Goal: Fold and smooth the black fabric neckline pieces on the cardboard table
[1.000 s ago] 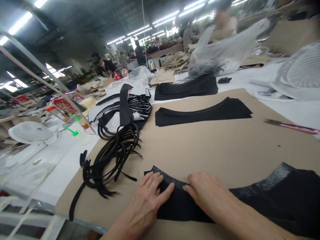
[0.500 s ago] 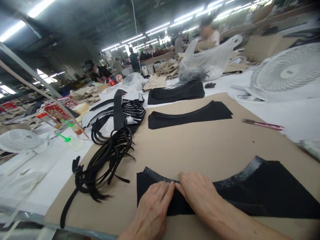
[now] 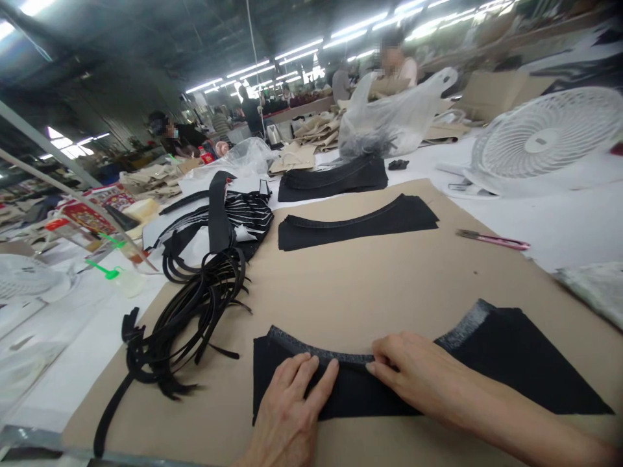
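Note:
A black fabric piece point(image 3: 506, 363) with a curved upper edge lies flat on brown board in front of me. Along that curve runs a narrow greyish, speckled strip point(image 3: 296, 342). My left hand point(image 3: 294, 402) rests on the left part of the fabric, fingers spread and fingertips just below the strip. To its right, my right hand point(image 3: 413, 366) has thumb and fingers pinched together on the curved edge, near the middle of the piece. What lies under the right palm is hidden.
Brown board point(image 3: 341, 285) covers the white table. Further back lie another curved black piece point(image 3: 355, 224) and a black stack point(image 3: 335, 178). Black strips point(image 3: 195, 318) lie loosely coiled at left. Thread snips point(image 3: 491, 239) and a white fan point(image 3: 545, 139) are at right; people work beyond.
My right hand has slid right along the curved edge, away from the left hand, uncovering more of the grey strip. The left hand's fingers have spread. The view has shifted slightly.

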`<state>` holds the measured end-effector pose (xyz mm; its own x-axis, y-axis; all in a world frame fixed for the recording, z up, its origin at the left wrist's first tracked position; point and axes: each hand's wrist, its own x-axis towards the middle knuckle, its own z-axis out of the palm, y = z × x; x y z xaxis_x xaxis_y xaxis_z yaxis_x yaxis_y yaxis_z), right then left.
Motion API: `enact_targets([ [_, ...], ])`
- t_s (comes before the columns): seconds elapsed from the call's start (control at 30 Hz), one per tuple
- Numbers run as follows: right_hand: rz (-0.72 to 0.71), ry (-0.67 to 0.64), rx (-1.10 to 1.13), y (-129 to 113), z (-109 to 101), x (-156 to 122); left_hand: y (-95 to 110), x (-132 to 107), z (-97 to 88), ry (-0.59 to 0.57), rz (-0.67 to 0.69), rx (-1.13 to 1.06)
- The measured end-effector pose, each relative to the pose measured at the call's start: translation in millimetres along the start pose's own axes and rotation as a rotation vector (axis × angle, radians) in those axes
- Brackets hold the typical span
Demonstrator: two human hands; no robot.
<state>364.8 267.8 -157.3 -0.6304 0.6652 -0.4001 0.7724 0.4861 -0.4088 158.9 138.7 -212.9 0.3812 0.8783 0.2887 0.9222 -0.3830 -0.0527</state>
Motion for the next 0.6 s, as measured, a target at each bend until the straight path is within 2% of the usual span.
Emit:
enact_targets([
  [0.27, 0.008, 0.037, -0.098, -3, 5, 2, 3, -2, 8.8, 0.076, -0.059, -0.05],
  [0.4, 0.048, 0.0, -0.156, -12, 3, 1, 7, -1, 10.9, 0.095, -0.06, -0.044],
  [0.5, 0.096, -0.01, -0.188, -18, 0, -1, 8, 0, 10.5, 0.09, -0.051, -0.022],
  [0.6, 0.115, 0.033, -0.205, -18, 2, -3, 8, 2, 4.9, 0.099, -0.054, -0.02],
])
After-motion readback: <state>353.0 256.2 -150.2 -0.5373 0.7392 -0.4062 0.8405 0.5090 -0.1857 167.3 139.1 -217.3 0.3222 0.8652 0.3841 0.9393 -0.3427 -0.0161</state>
